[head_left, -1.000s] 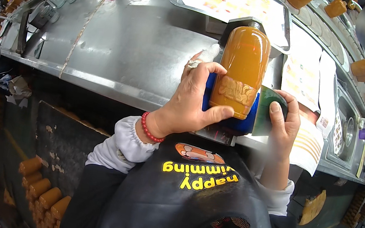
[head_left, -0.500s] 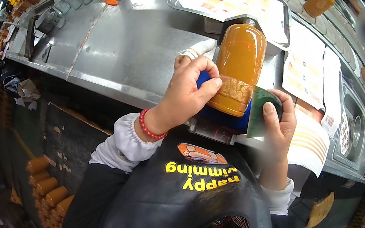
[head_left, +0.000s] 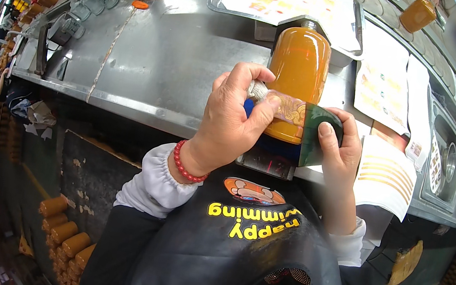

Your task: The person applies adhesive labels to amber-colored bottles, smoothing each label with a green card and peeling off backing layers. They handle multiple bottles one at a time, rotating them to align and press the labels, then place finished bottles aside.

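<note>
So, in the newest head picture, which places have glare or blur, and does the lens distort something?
In the head view, bright glare on the steel bench, strongest toward the back; pale highlights on the bottle, otherwise fairly clear; a hazy smear just below the right hand and a blurred patch at upper right; black corners, with the outer scene looking skewed, fitting a fisheye lens.

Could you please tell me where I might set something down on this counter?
Bare steel counter lies between the whitish cord and the left hand, left of the metal tray; another patch runs from the cord to the clear glass bottles. The orange-brown bottle and right hand crowd the middle; printed sheets and a sink fill the right.
</note>
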`<state>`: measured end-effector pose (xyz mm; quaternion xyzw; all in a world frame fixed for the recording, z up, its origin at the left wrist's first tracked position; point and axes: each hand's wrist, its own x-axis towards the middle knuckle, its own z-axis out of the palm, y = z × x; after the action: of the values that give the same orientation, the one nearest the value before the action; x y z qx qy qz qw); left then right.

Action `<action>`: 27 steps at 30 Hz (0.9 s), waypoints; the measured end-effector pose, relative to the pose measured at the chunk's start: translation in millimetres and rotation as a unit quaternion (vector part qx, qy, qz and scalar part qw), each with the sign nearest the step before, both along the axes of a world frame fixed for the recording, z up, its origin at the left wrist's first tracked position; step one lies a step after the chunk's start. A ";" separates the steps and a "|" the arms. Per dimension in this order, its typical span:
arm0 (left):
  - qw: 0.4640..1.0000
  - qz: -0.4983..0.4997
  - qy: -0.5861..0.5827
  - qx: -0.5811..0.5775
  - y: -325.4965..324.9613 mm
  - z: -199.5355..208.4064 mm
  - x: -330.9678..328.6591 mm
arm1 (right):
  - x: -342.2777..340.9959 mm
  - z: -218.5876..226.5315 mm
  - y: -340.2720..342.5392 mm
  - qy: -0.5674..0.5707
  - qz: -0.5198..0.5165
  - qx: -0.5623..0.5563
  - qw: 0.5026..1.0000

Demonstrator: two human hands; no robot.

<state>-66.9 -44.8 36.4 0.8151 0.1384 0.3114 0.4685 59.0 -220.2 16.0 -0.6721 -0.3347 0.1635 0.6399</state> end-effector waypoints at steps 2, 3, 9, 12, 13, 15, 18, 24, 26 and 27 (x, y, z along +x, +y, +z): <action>1.000 -0.008 0.004 0.016 3.4 -4.7 -1.1 | 0.1 -0.6 -0.2 -0.002 0.000 -0.001 1.000; 1.000 -0.009 0.005 0.022 4.3 -7.2 -1.6 | 0.3 -1.1 0.1 -0.005 0.001 -0.001 1.000; 0.999 0.013 0.021 0.033 3.7 -8.3 -2.3 | 0.3 -0.6 -0.4 -0.024 -0.007 -0.014 1.000; 0.987 0.074 0.036 0.136 6.3 -9.5 -6.4 | 1.1 -2.6 -0.5 -0.036 -0.008 -0.015 0.999; 0.969 0.120 0.026 0.214 6.6 -13.0 -8.6 | 1.9 -3.5 -0.4 -0.042 -0.008 -0.014 0.999; 0.932 0.164 -0.004 0.323 -5.1 -11.1 -14.0 | 2.2 -1.1 1.5 -0.042 -0.008 -0.018 0.999; 0.921 0.034 0.022 0.387 -47.5 -1.6 -7.1 | -1.0 -1.3 0.8 -0.021 -0.018 -0.019 0.999; 0.926 0.096 0.041 0.362 -44.8 -25.7 -17.4 | -4.1 -4.8 0.7 0.003 -0.024 -0.014 1.000; 0.926 0.099 0.028 0.362 -39.9 -32.6 -20.3 | -3.3 -5.3 0.9 -0.005 -0.025 -0.016 1.000; 0.930 0.098 0.017 0.354 -38.4 -36.3 -21.4 | -2.0 -6.6 -0.6 -0.022 -0.027 -0.023 0.999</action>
<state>-88.4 -83.1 0.1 0.9155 0.1069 0.3705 0.1145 57.0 -220.8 9.4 -0.6988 -0.3266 0.1389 0.6211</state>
